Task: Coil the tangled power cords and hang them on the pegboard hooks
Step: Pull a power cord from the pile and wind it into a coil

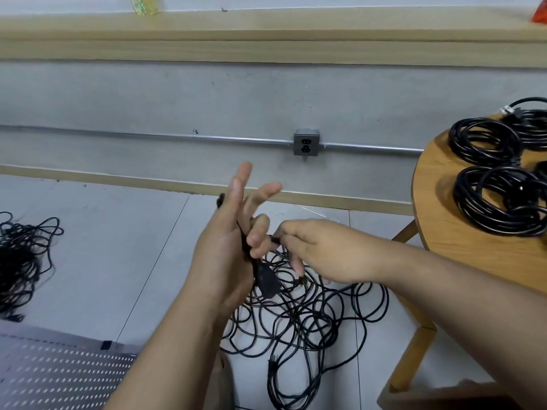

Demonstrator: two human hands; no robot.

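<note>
**Two hands on one cord, two tangles down, three coils up**

The left hand (220,255) stands upright with two fingers straight and its two lower fingers curled round one black cord (243,238); the cord's one plug (264,281) hangs just beside that palm. The right hand (322,250) pinches the same cord close by, thumb and fingertips closed on it.

Below both hands one loose tangle (296,318) of black cord sprawls on the floor (118,247), and the held cord runs down towards it; a second tangle (20,261) lies well apart at the left edge.

On the one round wooden table (444,232) at the right sit three coiled cords: a near coil (473,208), a middle coil (461,143) touching it, and a far coil (532,119) cut off by the frame edge.

One perforated pegboard (59,377) lies at the lower left; whether anything hangs on it I cannot tell. One grey outlet box (306,142) with two sockets is fixed to the wall.
</note>
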